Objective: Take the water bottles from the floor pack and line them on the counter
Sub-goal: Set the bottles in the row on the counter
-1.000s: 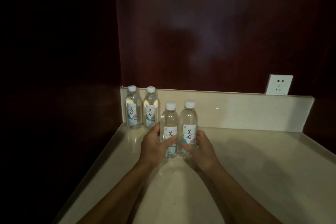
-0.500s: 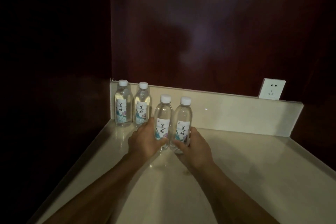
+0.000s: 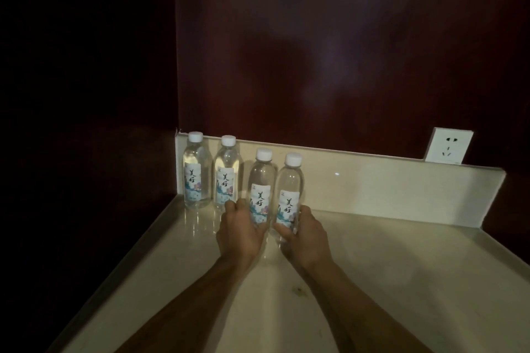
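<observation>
Left hand [image 3: 240, 233] & right hand [image 3: 304, 233] each clamped fingers [image 3: 282, 229] low on a full bottle [image 3: 260, 192], centre frame on bench [image 3: 401, 281]. Prob. heavy, slick, thin-walled; lower-label grip best.

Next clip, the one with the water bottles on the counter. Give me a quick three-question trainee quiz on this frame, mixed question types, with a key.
1. How many bottles stand on the counter?
2. True or false: the left hand and the right hand each grip a separate bottle.
3. The wall socket sits: A) above the backsplash at the right, B) on the counter, C) beside the corner bottles.

Key
1. Four: the corner bottle, its neighbour, the left-held bottle and the right-held bottle.
2. True.
3. A.
</observation>
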{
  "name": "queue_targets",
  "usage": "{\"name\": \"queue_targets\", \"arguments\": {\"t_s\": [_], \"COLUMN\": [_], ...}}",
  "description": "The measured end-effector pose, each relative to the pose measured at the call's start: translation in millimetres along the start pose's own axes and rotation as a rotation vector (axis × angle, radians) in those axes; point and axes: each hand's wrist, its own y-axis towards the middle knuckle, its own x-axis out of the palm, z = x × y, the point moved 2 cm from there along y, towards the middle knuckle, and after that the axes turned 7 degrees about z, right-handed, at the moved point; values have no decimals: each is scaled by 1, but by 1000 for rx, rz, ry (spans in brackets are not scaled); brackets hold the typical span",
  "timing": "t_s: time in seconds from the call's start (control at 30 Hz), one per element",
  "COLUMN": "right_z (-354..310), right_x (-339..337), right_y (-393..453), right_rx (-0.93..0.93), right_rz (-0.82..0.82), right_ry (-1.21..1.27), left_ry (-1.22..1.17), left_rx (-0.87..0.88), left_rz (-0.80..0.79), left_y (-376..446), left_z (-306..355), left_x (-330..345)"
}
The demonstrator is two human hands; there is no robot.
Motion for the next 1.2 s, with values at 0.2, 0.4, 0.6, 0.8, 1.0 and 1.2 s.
{"name": "queue_targets", "arguments": {"t_s": [0.2,0.4,0.6,0.8,1.0,1.2], "right_z": [2,4,10,16,18,20], "right_x": [10,23,34,36,41,44], "right_y": [17,38,46,52,56,56], "right_rx": [21,57,-6,9,61,36], "right_rz": [24,31,63,58,9,57], "right_ry": [-49,-50,-61,-121,-180,-206], "left_ry": [44,86,115,169,203,187], "left_rx": [-11,-12,-25,-34,-12,-11], "left_rz": [-14,-39,-52,-67,-51,-36], "left_y": [9,22,29,35,36,35], "left_z": [0,2,3,2,2,3], "left_x": [12,20,31,39,43,42]}}
